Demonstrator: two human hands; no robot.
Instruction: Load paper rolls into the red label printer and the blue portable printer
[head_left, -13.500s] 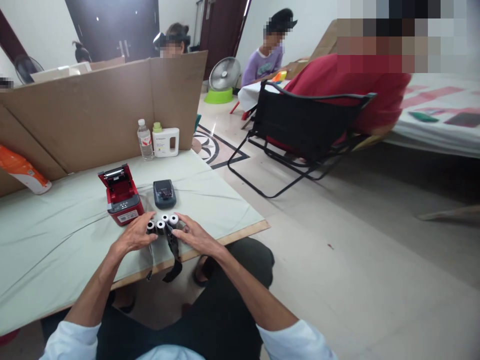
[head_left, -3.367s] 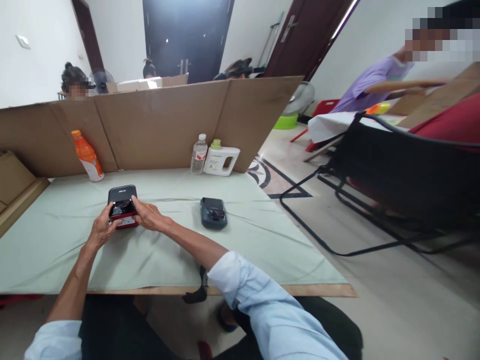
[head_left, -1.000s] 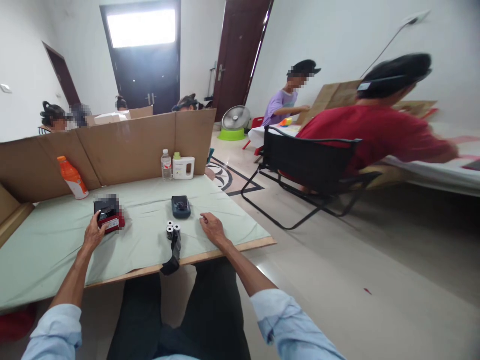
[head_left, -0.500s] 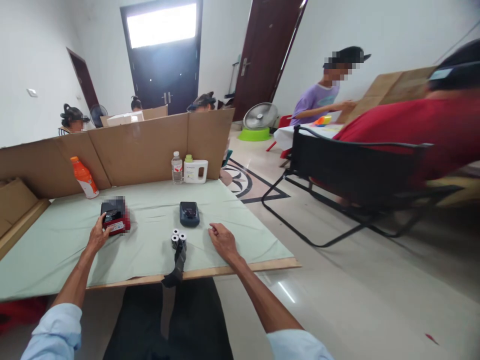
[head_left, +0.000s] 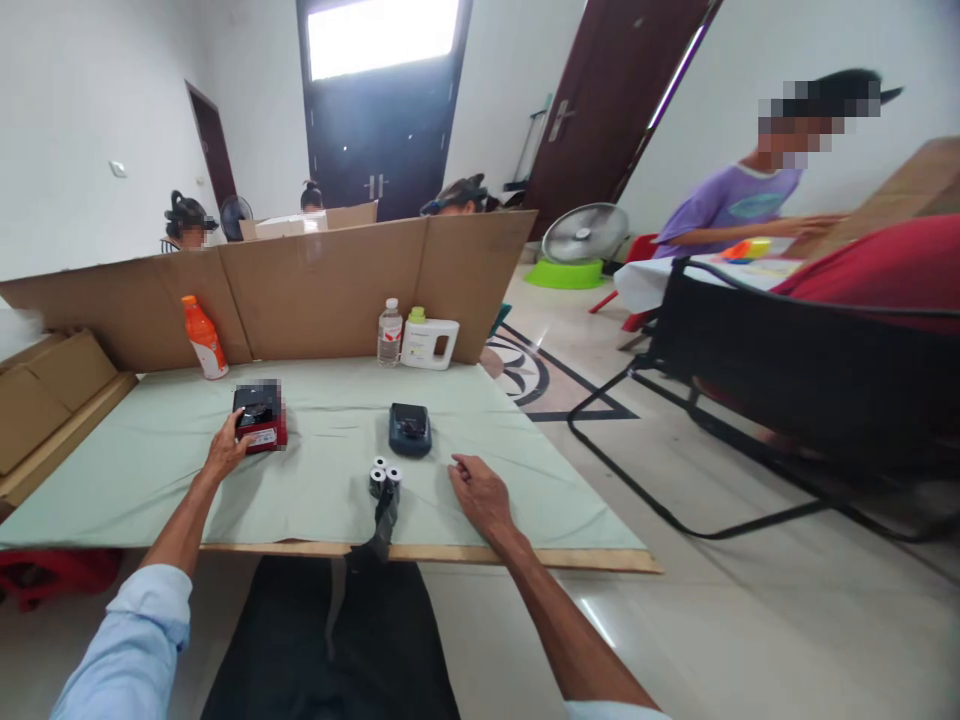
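Observation:
My left hand [head_left: 227, 447] is closed on the near left edge of a red-and-black box [head_left: 259, 410], which sits on the green-covered table [head_left: 322, 490]. Part of the box is blurred by pixels. To the right lies a small dark blue device with a glossy black top [head_left: 409, 430], apart from both hands; it looks like a portable printer. In front of it several small white paper rolls [head_left: 379, 474] with dark cores stand together, a crumpled black plastic strip [head_left: 382, 515] trailing from them over the table edge. My right hand [head_left: 480, 490] rests on the cloth beside them, fingers curled, nothing visible in it.
A cardboard screen [head_left: 322, 290] runs along the back. Before it stand an orange bottle [head_left: 204, 340], a clear bottle [head_left: 389, 335] and a white jug [head_left: 430, 342]. Cardboard [head_left: 60, 385] lies left. Other people sit beyond; a black folding chair [head_left: 795, 390] stands right.
The view has swung left, so everything sits further right in the picture. My left hand stays on the box, and my right hand remains resting on the cloth.

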